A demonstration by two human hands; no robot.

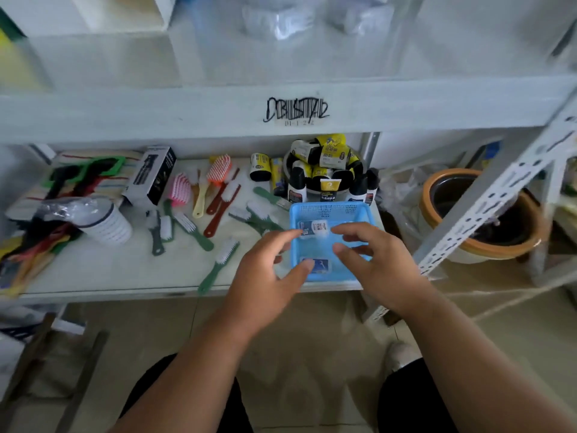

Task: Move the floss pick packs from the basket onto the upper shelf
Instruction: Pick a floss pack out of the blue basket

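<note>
Two hands, left hand (265,270) and right hand (374,264), hover over the basket (324,210)

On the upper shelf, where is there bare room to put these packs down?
The upper shelf looks bare across its left and middle front, between the white box and the clear plastic bags at the back. The lower shelf is crowded with brushes; only its front strip left of the blue basket is free.

The upper shelf edge (187,110) bears a barcode label (296,112) reading "D1-1-2".
</note>
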